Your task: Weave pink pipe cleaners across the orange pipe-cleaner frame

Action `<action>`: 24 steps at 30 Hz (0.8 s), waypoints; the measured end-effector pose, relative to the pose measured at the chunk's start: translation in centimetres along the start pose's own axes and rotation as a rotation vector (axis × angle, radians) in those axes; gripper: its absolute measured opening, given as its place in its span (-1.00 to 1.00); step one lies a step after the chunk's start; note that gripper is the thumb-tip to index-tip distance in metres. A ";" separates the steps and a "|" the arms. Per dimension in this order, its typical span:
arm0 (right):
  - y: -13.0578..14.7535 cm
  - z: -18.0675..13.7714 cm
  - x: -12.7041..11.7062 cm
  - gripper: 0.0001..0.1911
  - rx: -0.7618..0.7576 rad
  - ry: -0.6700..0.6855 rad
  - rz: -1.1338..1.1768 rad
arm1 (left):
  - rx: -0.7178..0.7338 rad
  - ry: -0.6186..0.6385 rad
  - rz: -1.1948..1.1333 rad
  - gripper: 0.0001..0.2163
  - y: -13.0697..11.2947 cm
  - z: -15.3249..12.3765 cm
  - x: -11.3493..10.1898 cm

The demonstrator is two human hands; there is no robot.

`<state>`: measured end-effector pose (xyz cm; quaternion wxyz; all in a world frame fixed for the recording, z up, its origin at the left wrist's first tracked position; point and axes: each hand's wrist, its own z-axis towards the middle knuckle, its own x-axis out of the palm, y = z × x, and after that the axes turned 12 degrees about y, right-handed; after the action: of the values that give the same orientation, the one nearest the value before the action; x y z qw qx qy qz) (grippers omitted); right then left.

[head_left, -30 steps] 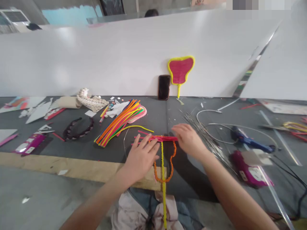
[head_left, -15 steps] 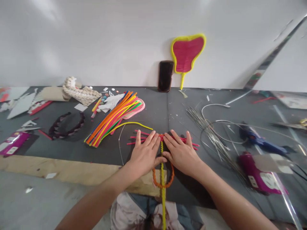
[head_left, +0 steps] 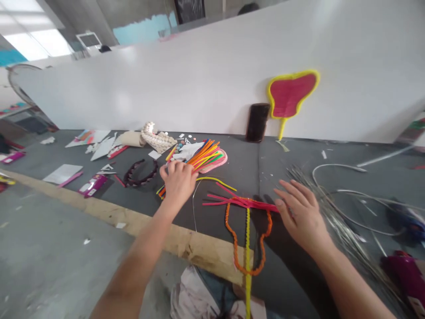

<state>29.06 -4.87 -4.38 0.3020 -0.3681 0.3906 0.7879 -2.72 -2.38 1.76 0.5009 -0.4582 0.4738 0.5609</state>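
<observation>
My left hand (head_left: 179, 184) lies over a bundle of colored pipe cleaners (head_left: 207, 155), with its fingers curled across the strands; the fingertips are partly hidden. My right hand (head_left: 300, 215) is open, fingers spread, at the right end of several pinkish-red pipe cleaners (head_left: 242, 202). These lie crosswise over the top of an orange twisted pipe-cleaner loop (head_left: 235, 241). Down the loop's middle runs a yellow twisted stem (head_left: 247, 239), which reaches past the table's front edge toward my lap. A single yellow pipe cleaner (head_left: 217, 180) lies beside the bundle.
Against the white partition (head_left: 199, 97) lean a phone (head_left: 257, 122) and a red fan shape with yellow edging (head_left: 292, 95). Loose wires (head_left: 335, 221) spread on the right. Left are a dark braided headband (head_left: 141, 177), a purple packet (head_left: 93, 185) and paper scraps.
Both hands have lifted off the red pipe cleaners. My left hand has moved left onto the bundle, my right hand rightward. The view has turned left, and the orange loop now shows whole.
</observation>
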 end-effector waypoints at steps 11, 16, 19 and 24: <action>-1.0 0.2 1.1 -0.71 0.012 -0.013 0.043 | -0.196 0.255 -0.135 -0.80 4.4 3.7 -0.1; -1.1 0.1 1.2 -0.74 -0.008 -0.035 0.051 | -0.216 0.240 -0.248 -0.78 5.6 4.2 0.1; -1.0 0.0 1.1 -0.76 -0.050 -0.086 0.036 | -0.203 0.194 -0.335 -0.74 5.9 4.2 0.7; 1.8 1.7 0.2 -0.78 -0.047 -0.055 0.166 | -0.122 0.122 -0.539 -0.77 6.3 3.7 2.2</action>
<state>26.98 -4.28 -3.15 0.2375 -0.3197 0.3929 0.8289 -9.30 1.26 0.49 0.5742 -0.6300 0.3294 0.4061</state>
